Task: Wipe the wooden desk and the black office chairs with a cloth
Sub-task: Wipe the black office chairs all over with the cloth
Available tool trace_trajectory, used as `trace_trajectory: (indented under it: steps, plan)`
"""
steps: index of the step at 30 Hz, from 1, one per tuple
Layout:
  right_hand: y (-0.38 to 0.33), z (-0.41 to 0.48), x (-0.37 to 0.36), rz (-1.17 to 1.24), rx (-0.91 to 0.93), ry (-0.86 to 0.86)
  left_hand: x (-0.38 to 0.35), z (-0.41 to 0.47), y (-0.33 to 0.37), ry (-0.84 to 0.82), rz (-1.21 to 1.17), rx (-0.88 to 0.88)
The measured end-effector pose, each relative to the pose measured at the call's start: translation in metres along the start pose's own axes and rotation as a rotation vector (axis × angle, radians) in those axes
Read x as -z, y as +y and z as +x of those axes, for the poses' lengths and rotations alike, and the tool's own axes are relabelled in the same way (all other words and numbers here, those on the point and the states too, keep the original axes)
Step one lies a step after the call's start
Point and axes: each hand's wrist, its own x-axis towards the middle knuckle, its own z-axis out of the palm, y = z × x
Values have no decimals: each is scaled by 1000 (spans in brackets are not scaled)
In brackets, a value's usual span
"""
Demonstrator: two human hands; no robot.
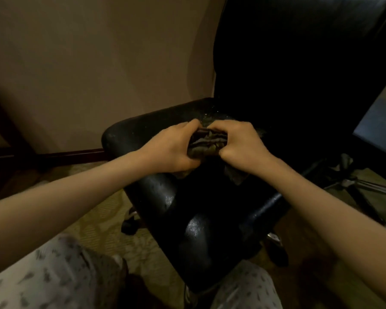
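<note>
A black office chair fills the middle of the view, its glossy seat [187, 210] toward me and its tall backrest [299, 63] at the upper right. Dust specks show on the seat's far part. A dark bunched cloth [206, 142] is held above the back of the seat. My left hand [174, 148] grips its left end and my right hand [241, 146] grips its right end, both closed tight around it. Loose corners of the cloth hang below both hands.
A beige wall [87, 63] stands behind the chair, with a dark baseboard [71, 156] at its foot. The floor is patterned carpet [103, 228]. Chair casters [128, 226] show under the seat. A metal stand's legs [370, 186] and a dark panel [379, 121] are at right. My patterned trousers [54, 277] are below.
</note>
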Motion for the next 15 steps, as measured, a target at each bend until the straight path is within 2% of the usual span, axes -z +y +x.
trace_trajectory:
  steps: [3,5,6,8,11,13,15]
  plan:
    - [1,-44,-11,-251,379,222,-7,-28,13,175,292,-297]
    - [5,-71,-19,-370,554,250,-21,-50,14,212,369,-442]
    - [10,-81,-23,-407,606,202,-29,-61,12,190,398,-492]
    - [16,-96,-26,-359,565,-24,-43,-76,3,129,460,-525]
    - [19,-102,-14,-60,255,-334,-44,-77,-4,48,356,-489]
    - [21,-101,-13,-10,189,-352,-39,-76,-1,1,281,-463]
    - [18,-103,-17,-76,220,-334,-39,-79,-5,-11,280,-488]
